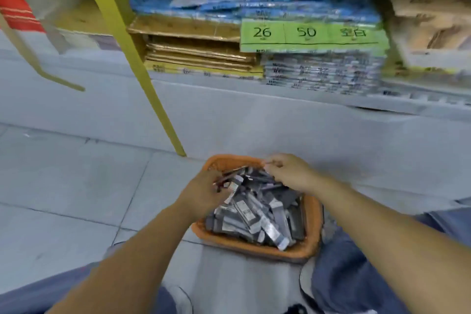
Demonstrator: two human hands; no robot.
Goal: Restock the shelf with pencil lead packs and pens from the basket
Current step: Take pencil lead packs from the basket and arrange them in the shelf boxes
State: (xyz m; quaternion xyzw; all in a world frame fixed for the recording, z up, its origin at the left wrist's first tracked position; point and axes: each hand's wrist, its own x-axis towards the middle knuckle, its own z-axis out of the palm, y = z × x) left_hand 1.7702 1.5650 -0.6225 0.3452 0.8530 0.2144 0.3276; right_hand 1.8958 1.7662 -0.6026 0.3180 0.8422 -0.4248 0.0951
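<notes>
An orange basket [257,248] stands on the floor between my knees, heaped with several grey pencil lead packs [254,211]. My left hand [204,192] is at the basket's left side and grips a few thin packs fanned out toward the right. My right hand [288,172] hovers over the far rim with curled fingers, pinching something small at its fingertips; blur hides what it is. The low shelf [229,84] runs across the view behind the basket.
On the shelf lie stacks of blue-wrapped packs [254,7], gold flat boxes [198,53] and a green label [311,33] reading 26 and 50. A yellow post [142,66] slants down to the floor left of the basket. Grey floor tiles spread to the left.
</notes>
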